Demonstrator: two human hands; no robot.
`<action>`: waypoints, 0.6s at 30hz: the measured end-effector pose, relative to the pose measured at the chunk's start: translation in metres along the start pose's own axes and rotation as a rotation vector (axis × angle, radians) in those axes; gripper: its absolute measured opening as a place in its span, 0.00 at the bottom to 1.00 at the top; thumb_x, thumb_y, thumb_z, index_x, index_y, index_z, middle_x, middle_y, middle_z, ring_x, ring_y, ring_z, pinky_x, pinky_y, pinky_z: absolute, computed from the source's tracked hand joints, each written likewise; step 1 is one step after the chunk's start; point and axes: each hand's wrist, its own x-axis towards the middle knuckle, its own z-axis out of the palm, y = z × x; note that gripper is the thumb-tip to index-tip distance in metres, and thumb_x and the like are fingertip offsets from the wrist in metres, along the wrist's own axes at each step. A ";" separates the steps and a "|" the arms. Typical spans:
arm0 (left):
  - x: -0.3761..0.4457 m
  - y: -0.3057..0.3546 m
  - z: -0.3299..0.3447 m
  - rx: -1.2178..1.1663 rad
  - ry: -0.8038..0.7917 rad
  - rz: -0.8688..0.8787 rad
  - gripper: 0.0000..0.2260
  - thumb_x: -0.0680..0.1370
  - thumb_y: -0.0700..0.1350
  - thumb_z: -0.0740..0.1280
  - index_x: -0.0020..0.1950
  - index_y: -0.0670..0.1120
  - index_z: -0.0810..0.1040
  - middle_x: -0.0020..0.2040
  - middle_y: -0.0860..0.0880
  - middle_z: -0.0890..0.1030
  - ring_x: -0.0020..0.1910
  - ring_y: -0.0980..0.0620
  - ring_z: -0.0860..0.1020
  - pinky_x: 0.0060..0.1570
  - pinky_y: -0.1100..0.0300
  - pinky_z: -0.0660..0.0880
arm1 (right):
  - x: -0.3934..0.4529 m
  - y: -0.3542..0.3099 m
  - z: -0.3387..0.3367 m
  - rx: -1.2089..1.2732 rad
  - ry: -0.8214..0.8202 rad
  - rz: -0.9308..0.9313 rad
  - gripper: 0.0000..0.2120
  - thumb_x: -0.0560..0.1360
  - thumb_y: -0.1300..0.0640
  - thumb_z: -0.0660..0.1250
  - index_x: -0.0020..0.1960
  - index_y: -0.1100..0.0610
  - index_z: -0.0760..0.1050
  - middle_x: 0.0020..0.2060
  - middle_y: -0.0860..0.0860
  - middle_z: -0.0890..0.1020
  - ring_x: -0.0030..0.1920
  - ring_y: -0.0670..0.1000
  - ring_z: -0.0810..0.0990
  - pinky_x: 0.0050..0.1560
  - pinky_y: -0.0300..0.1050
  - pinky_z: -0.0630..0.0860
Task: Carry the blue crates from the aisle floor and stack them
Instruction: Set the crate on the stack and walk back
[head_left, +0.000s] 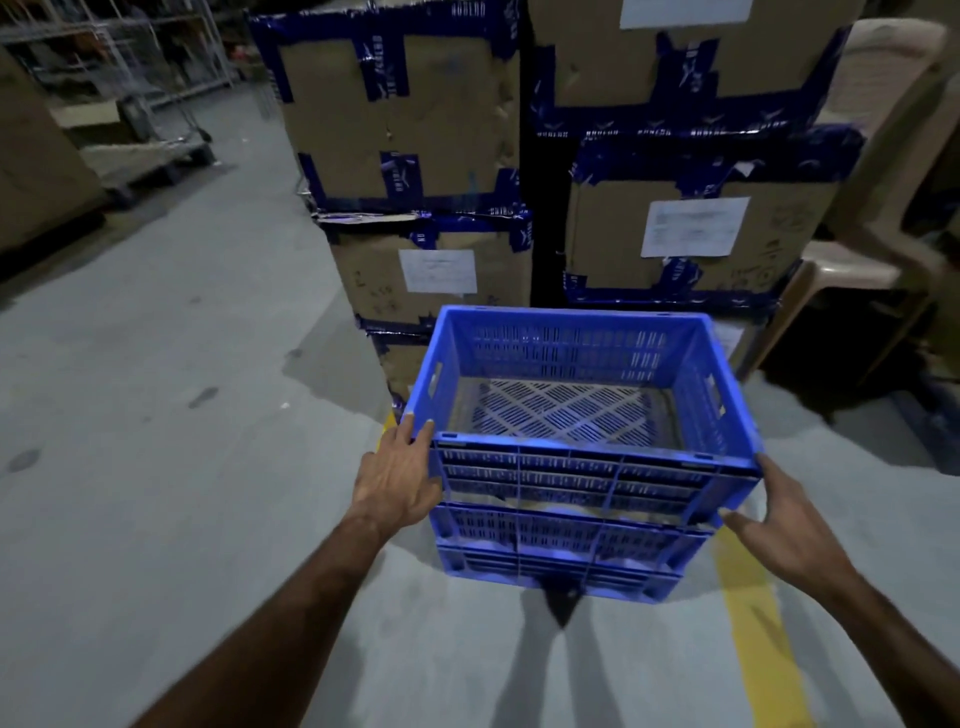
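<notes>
An empty blue slatted crate sits on top of a second blue crate, both on the grey floor just in front of me. My left hand lies against the top crate's near left corner, fingers straight along its side and rim. At the near right corner my right hand touches the wall with spread fingers, thumb pointing in under the rim. Neither hand curls round a handle slot. The lower crate's inside is hidden by the upper one.
Tall stacks of cardboard boxes bound with blue tape stand right behind the crates. Beige plastic chairs are stacked at the right. A yellow floor line runs by the crates. A trolley and shelving stand far left across the grey aisle floor.
</notes>
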 end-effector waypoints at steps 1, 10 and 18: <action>0.000 0.000 0.003 0.006 -0.001 -0.002 0.41 0.77 0.57 0.68 0.85 0.49 0.53 0.84 0.44 0.53 0.79 0.41 0.59 0.68 0.40 0.72 | 0.001 0.001 -0.001 -0.030 -0.013 -0.014 0.34 0.71 0.61 0.74 0.74 0.52 0.67 0.72 0.58 0.74 0.71 0.60 0.71 0.66 0.57 0.71; -0.006 -0.006 0.017 0.005 -0.033 0.031 0.49 0.73 0.50 0.68 0.85 0.50 0.39 0.85 0.43 0.40 0.84 0.39 0.45 0.76 0.38 0.63 | -0.003 0.003 0.004 -0.121 0.015 0.024 0.38 0.70 0.59 0.71 0.78 0.50 0.63 0.74 0.56 0.71 0.71 0.60 0.72 0.64 0.58 0.74; -0.008 -0.006 0.019 -0.021 -0.015 0.048 0.49 0.69 0.54 0.61 0.86 0.49 0.40 0.85 0.42 0.41 0.84 0.38 0.45 0.77 0.37 0.60 | -0.005 0.005 0.005 -0.094 0.020 0.038 0.40 0.72 0.59 0.72 0.80 0.48 0.61 0.76 0.56 0.69 0.72 0.59 0.71 0.65 0.57 0.74</action>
